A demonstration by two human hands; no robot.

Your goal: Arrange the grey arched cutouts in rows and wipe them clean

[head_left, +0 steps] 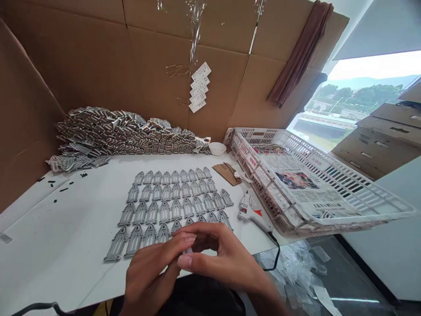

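Observation:
My left hand (153,270) and my right hand (222,252) meet at the front edge of the table, fingers bent and pinched together. A small pale bit of something shows between the fingertips; the rest is hidden, so its kind cannot be told. Just beyond the hands, several rows of grey arched window-shaped pieces (164,210) lie flat on the white table (75,228). The nearest row is partly covered by my fingers. To the right of the rows lies a white glue gun (248,210) with a red trigger and a black cord.
A large heap of similar grey pieces (115,131) stands against the cardboard wall (151,66). A white bowl (217,149) and a cardboard scrap (226,174) are at the back. The white plastic crate (283,206), lined with newspaper, is on the right. Black bits (64,189) lie at left.

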